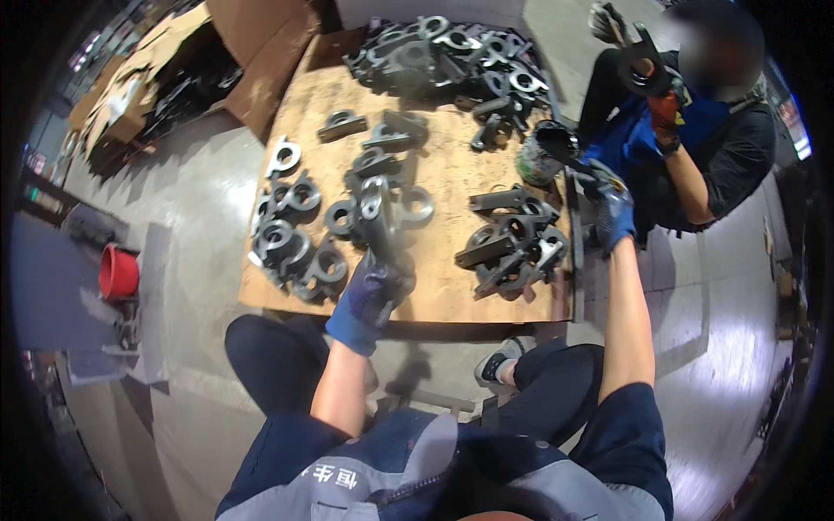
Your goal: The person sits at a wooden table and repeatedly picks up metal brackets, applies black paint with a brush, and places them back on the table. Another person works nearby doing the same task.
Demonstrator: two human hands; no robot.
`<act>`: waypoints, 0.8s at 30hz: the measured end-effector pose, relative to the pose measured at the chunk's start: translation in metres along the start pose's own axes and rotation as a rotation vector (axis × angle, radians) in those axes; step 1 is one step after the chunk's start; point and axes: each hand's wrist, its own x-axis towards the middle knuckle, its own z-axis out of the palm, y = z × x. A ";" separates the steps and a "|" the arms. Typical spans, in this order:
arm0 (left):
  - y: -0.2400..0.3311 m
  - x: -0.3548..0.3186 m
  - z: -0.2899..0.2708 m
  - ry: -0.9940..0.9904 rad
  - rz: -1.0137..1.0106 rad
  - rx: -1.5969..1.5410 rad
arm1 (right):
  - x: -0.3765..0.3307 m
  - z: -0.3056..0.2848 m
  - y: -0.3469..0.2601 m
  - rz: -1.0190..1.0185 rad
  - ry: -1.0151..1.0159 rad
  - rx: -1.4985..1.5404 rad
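Left hand: your left hand (369, 300), in a blue fabric glove, is closed round the lower end of a dark metal casting (379, 217) and holds it upright just above the near edge of the plywood board (452, 165); the casting is motion-blurred.
Right hand: your right hand (613, 213), also blue-gloved, is closed on the handle of a brush (580, 165) at the right edge of the board; the brush head reaches toward the paint can (544, 154).
Casting shape: a flat arm ending in a ring-shaped eye, cast metal, with a dull grey-black surface.
Paint can: small, round, open-topped, smeared outside, standing at the right edge of the board.
Progress, as a judgement: the one casting in your hand looks like the piece being worked; how much of it is coated I cannot tell.
Left group (291, 239): castings lying close together on the left part of the board, rings catching light.
Right group (512, 243): darker, matt castings stacked near the right edge of the board.
Far heap (452, 56): many more piled at the far end of the board.
Board: bare, pale, scuffed plywood lying on a smooth grey concrete floor.
Co-worker: a person beyond the right edge of the board holds up another casting in gloved hands.
Bucket (118, 271): red plastic, well left of the board.
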 end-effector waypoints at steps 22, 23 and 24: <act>0.011 -0.067 0.081 0.245 0.743 0.825 | -0.203 0.134 -0.167 0.330 -0.405 1.189; -0.003 -0.055 0.074 0.274 0.837 0.868 | -0.203 0.136 -0.166 0.317 -0.418 1.235; -0.009 -0.051 0.077 0.289 0.928 0.966 | -0.204 0.142 -0.162 0.317 -0.441 1.293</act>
